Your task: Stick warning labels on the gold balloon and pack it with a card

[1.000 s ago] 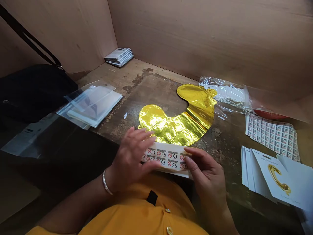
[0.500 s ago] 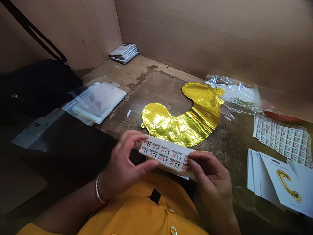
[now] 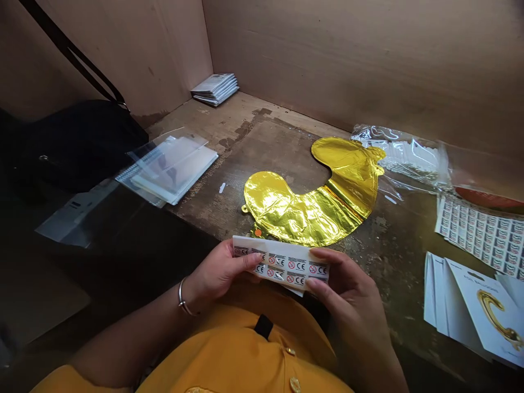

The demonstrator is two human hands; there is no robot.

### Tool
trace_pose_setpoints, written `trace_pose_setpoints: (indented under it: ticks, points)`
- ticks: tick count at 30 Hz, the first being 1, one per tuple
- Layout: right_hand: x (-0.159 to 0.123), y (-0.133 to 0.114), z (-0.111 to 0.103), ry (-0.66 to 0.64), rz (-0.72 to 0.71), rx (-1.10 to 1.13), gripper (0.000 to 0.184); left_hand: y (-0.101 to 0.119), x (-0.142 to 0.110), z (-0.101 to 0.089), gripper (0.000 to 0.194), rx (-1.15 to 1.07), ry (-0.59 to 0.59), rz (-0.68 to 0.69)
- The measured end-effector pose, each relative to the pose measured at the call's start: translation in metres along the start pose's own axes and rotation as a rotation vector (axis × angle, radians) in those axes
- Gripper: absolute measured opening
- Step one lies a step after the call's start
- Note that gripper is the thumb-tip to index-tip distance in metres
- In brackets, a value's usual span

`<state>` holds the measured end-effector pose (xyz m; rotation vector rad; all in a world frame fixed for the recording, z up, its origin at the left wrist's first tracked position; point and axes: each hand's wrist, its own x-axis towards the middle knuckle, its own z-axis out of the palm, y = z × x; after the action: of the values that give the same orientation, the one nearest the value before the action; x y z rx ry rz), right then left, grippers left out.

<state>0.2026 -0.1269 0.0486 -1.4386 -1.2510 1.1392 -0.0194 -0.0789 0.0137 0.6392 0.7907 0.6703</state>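
Observation:
Between both hands, above my lap, I hold a white sheet of stickers printed with CE marks and red warning circles. My left hand grips its left end, thumb across the printed face and fingers behind. At the right end, my right hand pinches the sheet between thumb and fingers. Just past its far edge lies a flat gold foil balloon, curved like a letter C. A small orange dot shows near the balloon's lower left edge.
Clear plastic sleeves lie at the left near a black bag. A stack of packets stands in the back corner. To the right are a clear bag of white sticks, more sticker sheets and balloon cards.
My left hand has closed on the left end of the sticker sheet, its thumb now on the print. The sheet is tilted more level. The view has shifted slightly left.

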Motion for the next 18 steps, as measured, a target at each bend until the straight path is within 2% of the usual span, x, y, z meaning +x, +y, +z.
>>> trace_pose_setpoints:
  ticks: [2, 4, 6, 7, 8, 10, 11, 12, 13, 14, 16, 18]
  points:
    - [-0.001, 0.003, -0.001, 0.029, -0.010, -0.073, 0.031, -0.001, 0.002, 0.003, 0.035, 0.063, -0.005, 0.057]
    - [-0.002, 0.006, -0.001, 0.069, -0.032, -0.165, 0.027, -0.001, 0.003, 0.002, 0.034, 0.181, -0.002, 0.123]
    - [-0.003, 0.007, 0.000, 0.099, -0.076, -0.258, 0.023, 0.001, 0.002, -0.003, 0.031, 0.372, 0.072, 0.228]
    - [-0.003, 0.007, 0.001, 0.110, -0.105, -0.294, 0.022, 0.003, 0.001, -0.006, 0.027, 0.483, 0.158, 0.311]
    - [-0.003, 0.007, 0.002, 0.122, -0.135, -0.318, 0.021, 0.005, -0.001, -0.008, 0.024, 0.597, 0.274, 0.426]
    - [-0.003, 0.007, 0.004, 0.143, -0.187, -0.326, 0.022, 0.010, -0.007, -0.010, 0.023, 0.841, 0.511, 0.740]
    - [-0.002, 0.007, 0.006, 0.148, -0.208, -0.318, 0.022, 0.013, -0.010, -0.008, 0.026, 0.978, 0.580, 0.911]
    - [-0.002, 0.007, 0.007, 0.142, -0.225, -0.314, 0.022, 0.015, -0.013, -0.005, 0.032, 1.126, 0.595, 1.064]
    - [-0.001, 0.007, 0.009, 0.130, -0.242, -0.318, 0.022, 0.017, -0.015, 0.000, 0.036, 1.284, 0.545, 1.170]
    - [-0.001, 0.006, 0.010, 0.114, -0.260, -0.327, 0.020, 0.018, -0.016, 0.005, 0.036, 1.425, 0.444, 1.232]
    - [-0.001, 0.006, 0.013, 0.085, -0.297, -0.350, 0.017, 0.020, -0.014, 0.016, 0.036, 1.576, 0.288, 1.208]
    - [-0.002, 0.006, 0.015, 0.074, -0.316, -0.357, 0.016, 0.020, -0.008, 0.023, 0.037, 1.594, 0.209, 1.094]
